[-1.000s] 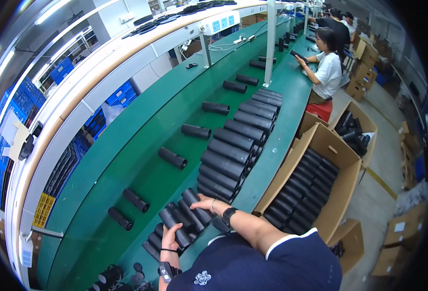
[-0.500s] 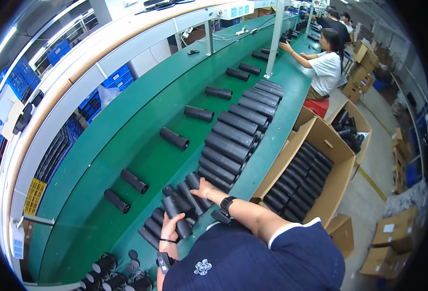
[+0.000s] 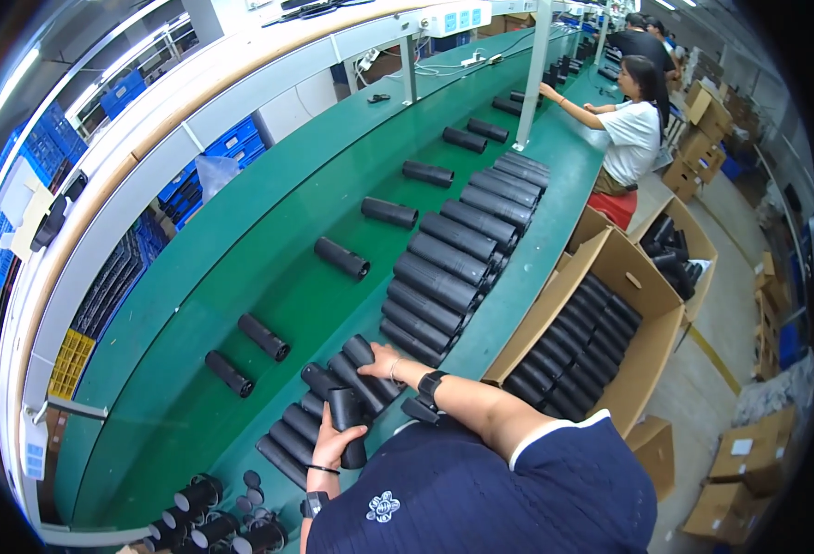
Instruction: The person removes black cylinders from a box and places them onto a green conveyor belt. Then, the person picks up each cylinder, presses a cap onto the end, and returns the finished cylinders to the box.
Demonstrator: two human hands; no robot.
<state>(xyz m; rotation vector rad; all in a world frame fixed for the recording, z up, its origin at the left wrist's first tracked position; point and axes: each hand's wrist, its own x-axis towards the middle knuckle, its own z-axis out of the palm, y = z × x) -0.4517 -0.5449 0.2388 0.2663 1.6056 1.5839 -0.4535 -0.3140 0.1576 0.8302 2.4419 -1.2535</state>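
Green workbench (image 3: 568, 189) was seen running through a workshop. Black tube (image 3: 344, 406) was gripped in the left hand (image 3: 331, 445), over the near tube group. Second tube (image 3: 358, 349) was touched at its end by the right hand (image 3: 386, 359); firm grip couldn't be told. Tube pile (image 3: 436, 272) was stacked beyond, spaced tubes (image 3: 342, 257) were laid leftward, open carton (image 3: 619, 263) was loaded with tubes at right.
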